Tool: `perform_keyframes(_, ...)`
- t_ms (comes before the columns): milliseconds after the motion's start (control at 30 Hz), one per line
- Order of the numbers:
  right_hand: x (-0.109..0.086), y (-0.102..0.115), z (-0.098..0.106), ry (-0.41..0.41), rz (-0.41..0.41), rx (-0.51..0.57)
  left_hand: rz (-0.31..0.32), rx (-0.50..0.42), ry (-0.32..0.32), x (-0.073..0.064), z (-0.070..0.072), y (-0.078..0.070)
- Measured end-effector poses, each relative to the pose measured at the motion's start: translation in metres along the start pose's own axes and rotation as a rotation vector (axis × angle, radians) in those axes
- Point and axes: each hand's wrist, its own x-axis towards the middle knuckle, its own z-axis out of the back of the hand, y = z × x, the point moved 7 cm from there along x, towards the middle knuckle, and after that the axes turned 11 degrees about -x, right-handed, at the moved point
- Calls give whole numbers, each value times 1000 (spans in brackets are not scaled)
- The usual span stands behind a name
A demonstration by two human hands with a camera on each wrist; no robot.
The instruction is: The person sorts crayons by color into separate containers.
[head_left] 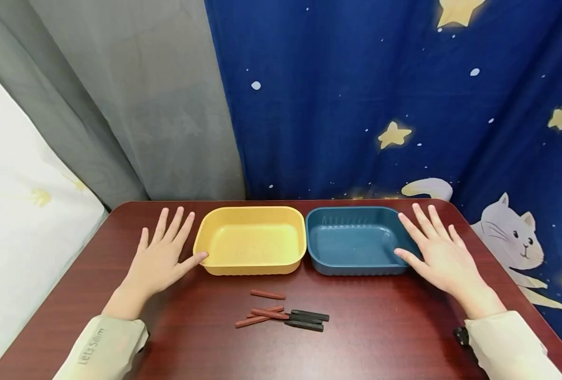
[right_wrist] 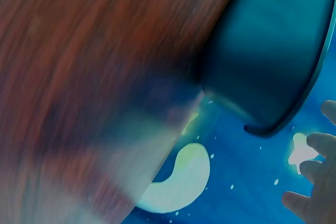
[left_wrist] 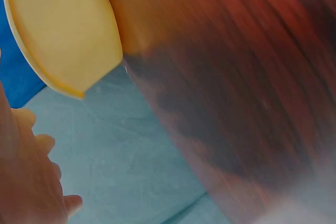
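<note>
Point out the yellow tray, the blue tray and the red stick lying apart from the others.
Yellow tray (head_left: 249,245), head view, on its bare floor.
Blue tray (head_left: 356,245), head view, on its bare floor.
Red stick (head_left: 268,294), head view, on its middle.

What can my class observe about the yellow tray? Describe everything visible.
The yellow tray looks like smooth plastic, rectangular with rounded corners, raised walls and a rim. It sits upright and empty on the table, just left of the blue tray. In the head view, the left grip overlaps its left side; contact is unclear.
</note>
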Motion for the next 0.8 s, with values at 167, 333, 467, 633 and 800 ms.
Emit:
perform_keyframes(167, 4, 18, -3, 13, 12, 24, -19, -26, 19, 9, -11, -9)
perform_keyframes(333, 5, 34, -1, 5, 27, 94, -19, -32, 36, 15, -18, -15)
perform_keyframes(467, 8, 47, 0, -10, 52, 127, -15, -43, 41, 21, -22, -20)
perform_keyframes(633, 12, 63, 0, -25, 82, 131, -21, -70, 77, 27, -29, -28)
perform_keyframes(800, 13, 80, 0, -26, 108, 170, -16, -91, 98, 30, -35, -31)
